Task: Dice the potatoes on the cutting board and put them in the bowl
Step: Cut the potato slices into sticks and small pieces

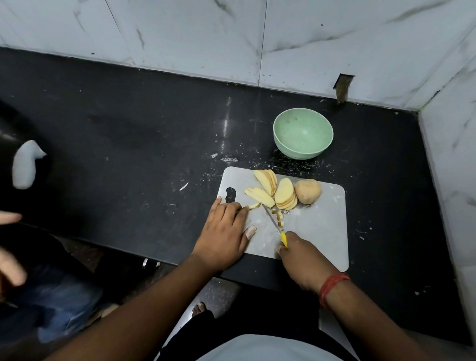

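A grey cutting board (316,226) lies on the black counter. On it are fanned potato slices (272,190), a whole potato (308,191), a thin potato strip (255,206) and a few small diced bits (279,218). My right hand (301,256) grips a yellow-handled knife (276,225), its blade lying along the diced bits. My left hand (225,232) rests flat on the board's left part, fingertips touching the strip. A pale green bowl (302,135) stands empty behind the board.
White marble walls close the counter at the back and right. Scraps and crumbs dot the black counter (149,156) near the board. Another person's hands (4,256) and blue jeans show at the far left. The counter's front edge runs under my wrists.
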{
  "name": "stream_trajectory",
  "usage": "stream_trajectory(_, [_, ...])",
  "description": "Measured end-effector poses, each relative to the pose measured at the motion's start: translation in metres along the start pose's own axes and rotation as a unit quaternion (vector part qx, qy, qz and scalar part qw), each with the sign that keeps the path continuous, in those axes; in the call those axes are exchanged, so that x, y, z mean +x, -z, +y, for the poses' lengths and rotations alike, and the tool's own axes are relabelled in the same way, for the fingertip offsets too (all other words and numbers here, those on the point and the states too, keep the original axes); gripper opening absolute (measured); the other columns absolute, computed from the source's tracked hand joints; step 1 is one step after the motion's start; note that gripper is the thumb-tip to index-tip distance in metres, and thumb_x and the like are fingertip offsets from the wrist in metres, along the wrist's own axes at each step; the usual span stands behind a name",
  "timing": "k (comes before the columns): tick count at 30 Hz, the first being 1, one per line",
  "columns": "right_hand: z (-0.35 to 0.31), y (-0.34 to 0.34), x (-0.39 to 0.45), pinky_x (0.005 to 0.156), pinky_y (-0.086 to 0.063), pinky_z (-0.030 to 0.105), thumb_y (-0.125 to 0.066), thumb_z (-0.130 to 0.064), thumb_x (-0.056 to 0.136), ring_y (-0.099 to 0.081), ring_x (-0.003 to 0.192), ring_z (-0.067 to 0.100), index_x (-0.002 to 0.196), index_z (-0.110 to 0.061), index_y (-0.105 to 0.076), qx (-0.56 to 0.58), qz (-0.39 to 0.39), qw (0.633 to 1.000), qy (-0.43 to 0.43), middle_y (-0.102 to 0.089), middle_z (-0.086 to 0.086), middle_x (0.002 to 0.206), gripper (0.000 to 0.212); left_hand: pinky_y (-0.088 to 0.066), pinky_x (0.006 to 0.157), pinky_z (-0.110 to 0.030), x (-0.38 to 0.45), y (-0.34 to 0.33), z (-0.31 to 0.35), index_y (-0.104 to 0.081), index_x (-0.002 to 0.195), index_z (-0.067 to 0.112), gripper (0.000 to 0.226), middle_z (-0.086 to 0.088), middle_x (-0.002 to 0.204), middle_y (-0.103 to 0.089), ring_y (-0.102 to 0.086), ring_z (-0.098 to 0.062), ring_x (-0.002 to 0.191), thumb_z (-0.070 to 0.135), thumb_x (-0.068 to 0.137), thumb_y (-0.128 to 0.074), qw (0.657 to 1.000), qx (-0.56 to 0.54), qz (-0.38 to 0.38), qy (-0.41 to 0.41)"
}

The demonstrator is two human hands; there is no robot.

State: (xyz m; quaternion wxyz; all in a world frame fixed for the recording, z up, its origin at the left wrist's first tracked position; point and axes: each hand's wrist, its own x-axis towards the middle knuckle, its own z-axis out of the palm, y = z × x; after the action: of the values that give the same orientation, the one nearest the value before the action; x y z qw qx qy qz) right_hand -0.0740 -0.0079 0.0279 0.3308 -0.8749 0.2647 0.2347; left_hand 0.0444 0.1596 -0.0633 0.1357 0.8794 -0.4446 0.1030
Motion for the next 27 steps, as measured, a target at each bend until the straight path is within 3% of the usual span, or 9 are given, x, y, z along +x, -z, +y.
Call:
stream_trajectory(5, [-0.01, -0.004, 0.005, 0.074, -0.041, 0.032, -0.039, -0.019, 0.101, -0.051, 0.085, 0.029, 0.102, -0.012, -0.041, -0.008, -0.007, 1.0, 0.024, -0.06, 0.017, 0.102, 0.008, -0.023, 0.125, -0.052, 0.0, -0.002, -0.001, -0.057, 0.139, 0.002, 0.056, -0.012, 0.123, -0.056, -0.054, -0.031, 0.116, 0.045, 0.106, -0.043, 1.0, 0.005, -0.001, -0.006])
stream_trajectory(9, [-0.015, -0.008, 0.012, 0.053, -0.03, 0.026, -0.037, -0.013, 0.101, -0.043, 0.067, 0.02, 0.104, -0.012, -0.036, -0.04, -0.024, 0.999, 0.016, -0.052, 0.008, 0.084, 0.003, -0.023, 0.125, -0.051, 0.0, -0.003, -0.002, -0.059, 0.137, 0.001, 0.056, -0.012, 0.123, -0.058, -0.055, -0.031, 0.115, 0.044, 0.107, -0.042, 1.0, 0.006, 0.007, -0.017])
stream_trajectory(11, [-0.017, -0.009, 0.016, 0.049, -0.025, 0.02, -0.037, -0.011, 0.101, -0.043, 0.066, 0.019, 0.106, -0.014, -0.033, -0.062, -0.034, 0.997, 0.017, -0.053, 0.009, 0.087, 0.008, -0.023, 0.125, -0.051, 0.0, -0.004, -0.002, -0.06, 0.137, 0.001, 0.054, -0.012, 0.122, -0.058, -0.056, -0.031, 0.113, 0.043, 0.106, -0.044, 1.0, 0.005, 0.014, -0.019])
stream_trajectory(14, [-0.02, -0.01, 0.021, 0.061, -0.038, 0.028, -0.037, -0.012, 0.101, -0.045, 0.084, 0.022, 0.107, -0.019, -0.031, -0.073, -0.044, 0.996, 0.023, -0.054, 0.012, 0.103, 0.011, -0.022, 0.125, -0.05, 0.001, -0.004, -0.001, -0.061, 0.137, 0.002, 0.053, -0.011, 0.122, -0.059, -0.056, -0.031, 0.112, 0.042, 0.105, -0.046, 1.0, 0.011, 0.016, -0.018])
stream_trajectory(17, [-0.017, -0.01, 0.018, 0.075, -0.039, 0.03, -0.037, -0.013, 0.101, -0.044, 0.086, 0.023, 0.109, -0.018, -0.033, -0.08, -0.045, 0.996, 0.024, -0.046, 0.009, 0.099, 0.009, -0.023, 0.125, -0.05, 0.001, -0.003, 0.0, -0.061, 0.137, 0.001, 0.053, -0.011, 0.122, -0.06, -0.056, -0.031, 0.111, 0.041, 0.105, -0.046, 1.0, 0.011, 0.014, -0.017])
stream_trajectory(22, [-0.004, -0.012, 0.008, 0.059, -0.037, 0.03, -0.036, -0.013, 0.101, -0.048, 0.071, 0.022, 0.102, -0.014, -0.031, -0.088, -0.03, 0.996, 0.016, -0.044, 0.001, 0.075, 0.005, -0.021, 0.126, -0.05, 0.002, -0.002, -0.001, -0.059, 0.139, 0.001, 0.055, -0.012, 0.126, -0.058, -0.056, -0.031, 0.115, 0.043, 0.107, -0.043, 1.0, 0.009, 0.002, -0.012])
stream_trajectory(27, [-0.007, -0.009, 0.003, 0.068, -0.039, 0.032, -0.038, -0.017, 0.102, -0.048, 0.077, 0.025, 0.099, -0.013, -0.034, -0.034, -0.009, 0.999, 0.036, -0.045, 0.002, 0.076, 0.006, -0.023, 0.124, -0.054, -0.002, -0.001, 0.0, -0.057, 0.141, 0.002, 0.055, -0.011, 0.127, -0.056, -0.054, -0.032, 0.117, 0.043, 0.106, -0.044, 1.0, 0.008, 0.011, 0.004])
